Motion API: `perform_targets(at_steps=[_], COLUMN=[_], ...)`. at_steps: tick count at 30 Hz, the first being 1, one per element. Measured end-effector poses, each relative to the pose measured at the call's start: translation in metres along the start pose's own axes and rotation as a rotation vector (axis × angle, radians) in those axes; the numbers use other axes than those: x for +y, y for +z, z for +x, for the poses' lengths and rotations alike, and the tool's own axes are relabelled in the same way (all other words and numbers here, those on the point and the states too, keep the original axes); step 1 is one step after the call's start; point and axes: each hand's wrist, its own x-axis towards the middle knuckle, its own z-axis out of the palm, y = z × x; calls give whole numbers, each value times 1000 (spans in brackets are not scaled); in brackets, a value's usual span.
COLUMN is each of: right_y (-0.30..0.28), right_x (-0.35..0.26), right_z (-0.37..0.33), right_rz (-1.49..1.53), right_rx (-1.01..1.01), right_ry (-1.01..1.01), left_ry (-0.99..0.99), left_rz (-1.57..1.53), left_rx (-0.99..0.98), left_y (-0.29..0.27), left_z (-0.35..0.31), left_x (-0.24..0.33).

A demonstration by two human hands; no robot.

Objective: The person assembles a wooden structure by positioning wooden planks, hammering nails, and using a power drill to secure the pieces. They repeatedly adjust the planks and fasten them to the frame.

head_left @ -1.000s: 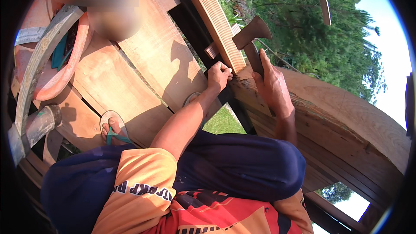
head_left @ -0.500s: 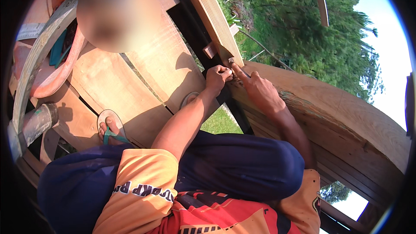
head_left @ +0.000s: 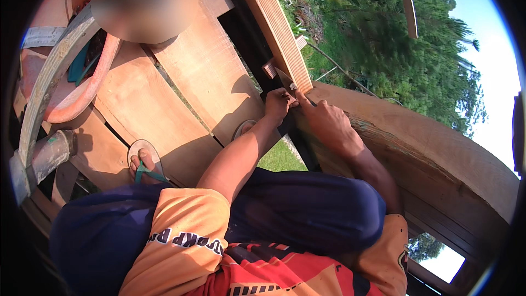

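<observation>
Both my hands are close together where a ribbed wooden board (head_left: 268,30) meets a thick timber beam (head_left: 405,126). My left hand (head_left: 278,103) has its fingers pinched together beside the board's end; whatever sits between them is too small or hidden to name. My right hand (head_left: 329,123) is just to the right, its fingers curled and the index finger stretched forward along what looks like a tool. A small pale tip (head_left: 293,86) shows past that index finger, against the board. The rest of what the right hand grips is hidden.
Wide planks (head_left: 148,96) with gaps between them lie under my sandalled foot (head_left: 143,164). To the left stand an orange tub (head_left: 71,107), a curved wooden bar (head_left: 52,82) and a grey cylinder (head_left: 52,153). A dark metal post (head_left: 244,27) runs beside the board. Trees lie beyond.
The whole view has shifted slightly, so things appear a little lower and to the right. Both hands stay at the same joint, with only slight changes in the fingers.
</observation>
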Motion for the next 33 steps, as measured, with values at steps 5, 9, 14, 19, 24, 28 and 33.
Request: perform_targets(at_steps=[5,9,14,19,24,28,33], right_y=[2,0,-32,-53,-68,-89,-91], right_x=[2,4,6,19,38,47,60], right_z=[-12,0,-5,-16,-25,-23,-9], right_rz=[118,42,334,557,803,953,1063], right_rx=[160,-8,135,510,399,416,511], right_ry=[-38,-43,-7,7,241,303,349], left_ry=[-74,8,-59,209,544,718,757], left_rz=[228,36,104,710,1245,2119,2635], left_rx=[85,39,-21,56,-155,-461,-652], left_y=[11,-9,-6,-9,51,58,41], left_z=[-15,8,5,21,26,46,52], left_x=[11,-20,-4,68,146,182,169])
